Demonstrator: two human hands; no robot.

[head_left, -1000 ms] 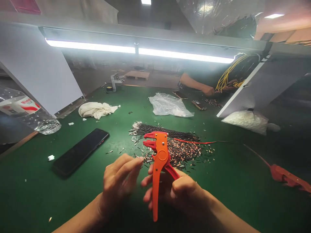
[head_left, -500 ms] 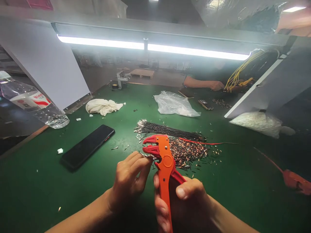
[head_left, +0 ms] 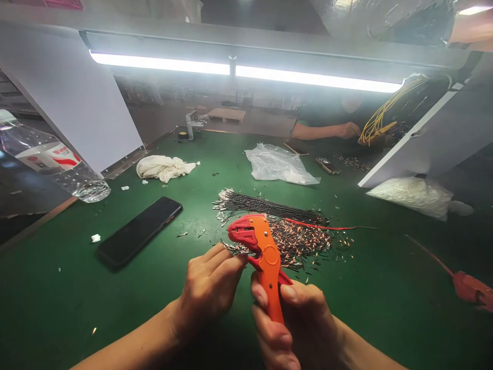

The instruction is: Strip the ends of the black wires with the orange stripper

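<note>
**My left hand (head_left: 211, 281) meets the orange tool (head_left: 271, 262)**

Farthest left is a clear bottle (head_left: 63, 159), then a dark phone (head_left: 140, 231) lying flat, probably set there to keep it out of my way. My left thumb and fingers bend in right beside the tool's red jaws, a posture that suggests fine positioning; whether they pinch anything I cannot tell. The tool is at the middle, raised above the green tabletop (head_left: 61, 303), nose to the left. My right hand (head_left: 295, 321) is wrapped around its handles, likely for a whole-palm squeeze. Beyond it lie bundled black wires (head_left: 269, 204), silvery ends leftward, and a heap of short pieces (head_left: 304, 242), seemingly placed within reach. Farthest right is a blurred red object (head_left: 468, 288).
</note>
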